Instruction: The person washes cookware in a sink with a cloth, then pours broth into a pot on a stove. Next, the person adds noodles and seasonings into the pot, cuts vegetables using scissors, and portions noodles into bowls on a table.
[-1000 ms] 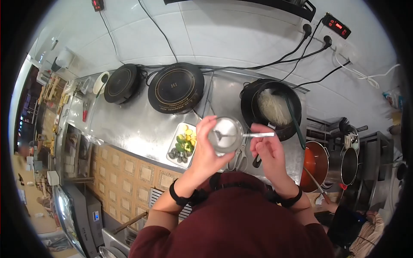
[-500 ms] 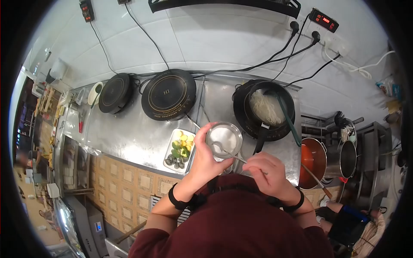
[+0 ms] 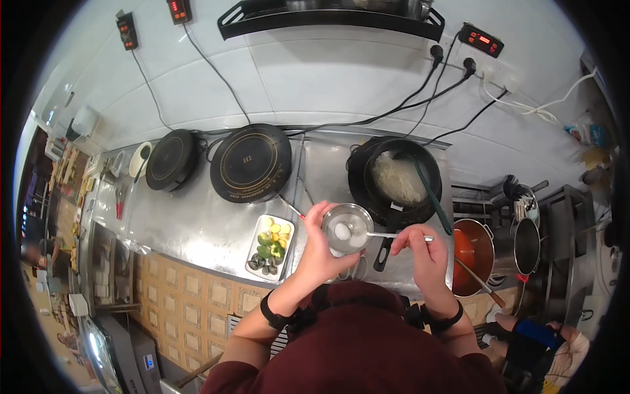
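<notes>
Okay, head cam, the only view here. The left hand (image 3: 315, 255) has its fingers wrapped around the side of a small bowl (image 3: 368, 220), up above the front part of the steel desk (image 3: 187, 213). There's something white in the bowl, can't really tell what. The right hand (image 3: 425, 255) has its fingers closed on the handle of a spoon (image 3: 382, 234), and the spoon's other end dips into the bowl.

Just left of the bowl, a white tray (image 3: 252, 270) sits on the desk with yellow slices (image 3: 280, 229), green veg (image 3: 265, 251) and some dark bits near the front edge. Behind the right hand there's a black pan (image 3: 430, 167) on a cooker, pale noodles (image 3: 396, 178) inside, and a green utensil (image 3: 435, 205) leaning over its rim. Two more cookers are further left, the nearer being this round black cooker (image 3: 247, 159).
</notes>
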`<state>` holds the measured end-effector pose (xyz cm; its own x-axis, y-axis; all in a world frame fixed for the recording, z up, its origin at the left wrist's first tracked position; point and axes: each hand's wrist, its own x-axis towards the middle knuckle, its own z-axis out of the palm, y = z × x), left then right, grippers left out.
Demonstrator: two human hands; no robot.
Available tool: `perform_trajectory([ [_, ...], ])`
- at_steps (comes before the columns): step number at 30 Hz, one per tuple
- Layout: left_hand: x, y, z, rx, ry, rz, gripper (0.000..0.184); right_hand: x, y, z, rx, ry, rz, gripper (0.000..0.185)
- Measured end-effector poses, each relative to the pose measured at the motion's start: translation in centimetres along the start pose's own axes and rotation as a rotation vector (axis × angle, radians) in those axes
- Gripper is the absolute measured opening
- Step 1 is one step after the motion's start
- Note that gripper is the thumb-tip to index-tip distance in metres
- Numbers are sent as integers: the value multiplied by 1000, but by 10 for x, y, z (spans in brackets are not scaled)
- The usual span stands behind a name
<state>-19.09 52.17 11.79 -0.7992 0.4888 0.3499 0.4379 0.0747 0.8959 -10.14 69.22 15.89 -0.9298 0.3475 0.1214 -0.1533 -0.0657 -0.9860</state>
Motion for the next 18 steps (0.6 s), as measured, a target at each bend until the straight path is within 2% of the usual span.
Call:
perform_trajectory([
  [2,3,-15,11,-113,-51,-76,94,5,3,-10,27,72,6,23],
  [6,-4,-41,24,2,-120,-190,98,32,20,-51,-118,262,-26,24],
  [9,-10,-46,27,21,-150,-205,100,49,63,-91,-561,306,30,23],
  [12,-6,-50,25,68,-171,-179,99,28,48,-78,-466,318,-61,21],
  [13,-5,-50,23,108,-194,-184,98,21,47,-68,-146,259,16,18],
  [14,-4,-49,22,151,-219,-192,98,22,45,-56,-112,171,57,18],
  [16,-6,-48,24,28,-249,-186,95,15,44,-38,-39,-14,162,18],
  [18,10,-38,22,-96,-249,-168,95,8,46,-32,-156,-164,191,22],
])
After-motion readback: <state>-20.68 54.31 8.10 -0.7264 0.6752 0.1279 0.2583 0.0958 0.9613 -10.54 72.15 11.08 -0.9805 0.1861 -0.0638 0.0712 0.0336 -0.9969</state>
